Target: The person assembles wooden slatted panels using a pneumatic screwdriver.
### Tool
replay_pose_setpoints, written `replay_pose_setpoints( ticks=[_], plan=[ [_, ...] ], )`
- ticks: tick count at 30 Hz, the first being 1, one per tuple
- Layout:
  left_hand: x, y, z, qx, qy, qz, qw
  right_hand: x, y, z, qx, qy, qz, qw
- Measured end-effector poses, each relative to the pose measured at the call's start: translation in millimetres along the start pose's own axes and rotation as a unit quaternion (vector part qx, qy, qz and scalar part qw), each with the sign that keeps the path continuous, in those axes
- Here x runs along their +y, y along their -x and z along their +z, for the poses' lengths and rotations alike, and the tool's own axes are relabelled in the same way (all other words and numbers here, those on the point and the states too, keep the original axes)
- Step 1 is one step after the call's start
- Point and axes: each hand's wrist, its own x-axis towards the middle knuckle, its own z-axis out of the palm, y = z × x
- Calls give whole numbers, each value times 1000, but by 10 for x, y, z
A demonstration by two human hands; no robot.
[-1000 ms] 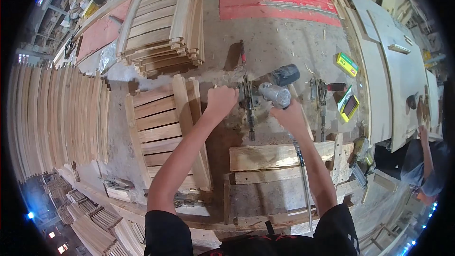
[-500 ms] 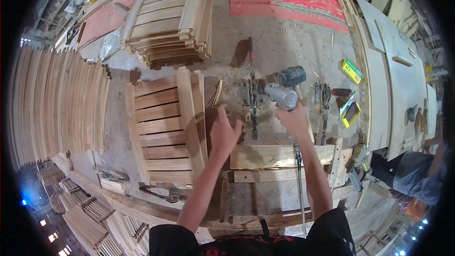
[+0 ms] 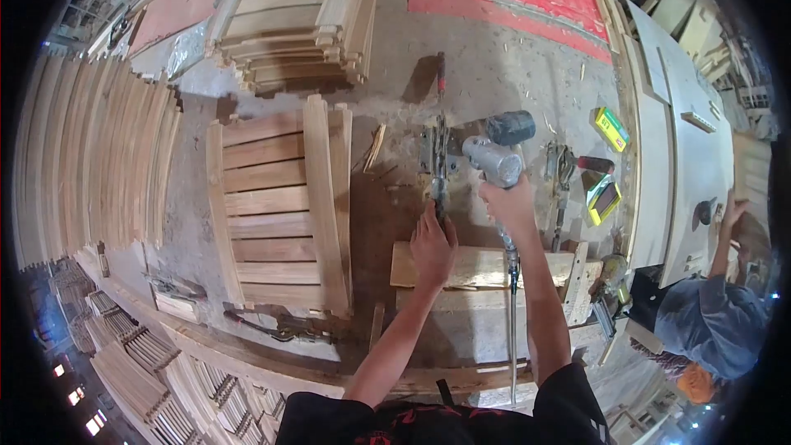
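My right hand (image 3: 508, 202) is wrapped round the grip of a silver air nailer (image 3: 492, 160), its hose (image 3: 514, 330) trailing down toward me. Just beyond the nailer's head lies a black mallet (image 3: 511, 127). My left hand (image 3: 433, 249) is at the near end of a metal toggle clamp (image 3: 439, 152), finger and thumb either side of its tip. Below both hands, a wooden block (image 3: 461, 265) lies across the table. To the left rests a slatted wooden panel (image 3: 268, 198); a thin wood splinter (image 3: 375, 147) lies between panel and clamp.
A second toggle clamp (image 3: 562, 169) is to the right, near two yellow-green boxes (image 3: 611, 129). Stacked slatted panels (image 3: 280, 12) stand at the back and wooden strips (image 3: 99, 156) at the left. Another person (image 3: 713, 321) works at the right edge.
My left hand has moved right, from beside the slatted panel to the near end of the toggle clamp. My right hand still holds the air nailer. The view has shifted slightly.
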Motion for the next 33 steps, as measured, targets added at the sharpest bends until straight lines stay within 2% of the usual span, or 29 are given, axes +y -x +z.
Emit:
replay_pose_setpoints(
  ticks=[4,6,10,12,15,18,21,24,27,29,33],
  plan=[
    [-11,13,32,27,-7,5,1000,274,-194,52,52,100,-42,993],
    [-9,6,47,34,3,9,999,135,-148,60,46,123,-12,991],
    [11,-1,30,47,-1,14,999,-351,12,10,20,224,-85,971],
    [11,-12,9,45,-5,14,999,-468,-119,-49,-20,298,-105,949],
    [27,-18,-17,26,2,3,1000,-502,-359,-128,-20,363,-133,922],
    [41,-12,-42,9,4,-16,1000,-705,-328,-210,-107,336,-92,931],
    [34,-18,-33,22,3,-11,1000,-805,-136,-141,-55,271,1,961],
    [12,-8,-11,33,-4,-4,999,-688,-89,-313,-21,270,-74,960],
    [32,-15,1,38,-12,-2,999,-620,-68,-367,-34,292,-61,954],
    [44,-8,-13,26,-28,-17,999,-331,-122,-402,-31,227,-47,972],
    [-13,-8,27,33,-8,-16,999,-215,7,-307,-14,85,-27,996]
  ],
)
